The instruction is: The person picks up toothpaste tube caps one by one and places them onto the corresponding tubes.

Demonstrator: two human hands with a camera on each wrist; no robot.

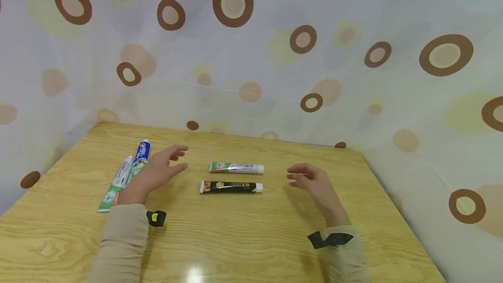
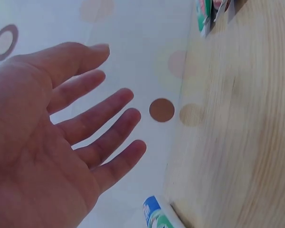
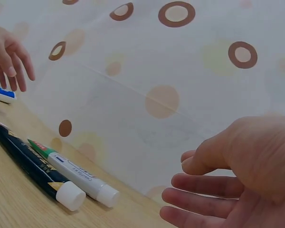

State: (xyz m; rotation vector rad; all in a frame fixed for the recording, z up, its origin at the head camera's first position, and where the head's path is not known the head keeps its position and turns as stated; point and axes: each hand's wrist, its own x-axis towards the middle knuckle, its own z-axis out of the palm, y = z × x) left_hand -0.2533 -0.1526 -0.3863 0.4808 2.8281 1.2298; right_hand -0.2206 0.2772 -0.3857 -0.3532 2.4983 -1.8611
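Flat plastic tube, black and gold with a white cap (image 1: 231,187), and green-and-silver tube, also white-capped (image 1: 235,168), between two hands.
Both lie parallel toward the wooden table's (image 1: 235,239) far edge. The right hand (image 1: 316,184), fingers bent and slightly parted, hovers near their caps; the left hand (image 1: 155,171), fingers spread, hovers near a blue-and-green tube (image 1: 142,152) and a second green-and-silver tube (image 1: 122,176) by the left edge.

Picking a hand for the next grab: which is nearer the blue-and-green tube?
Left. The left hand is just right of the blue-and-green tube; the right hand is much farther right, beyond the black tube.
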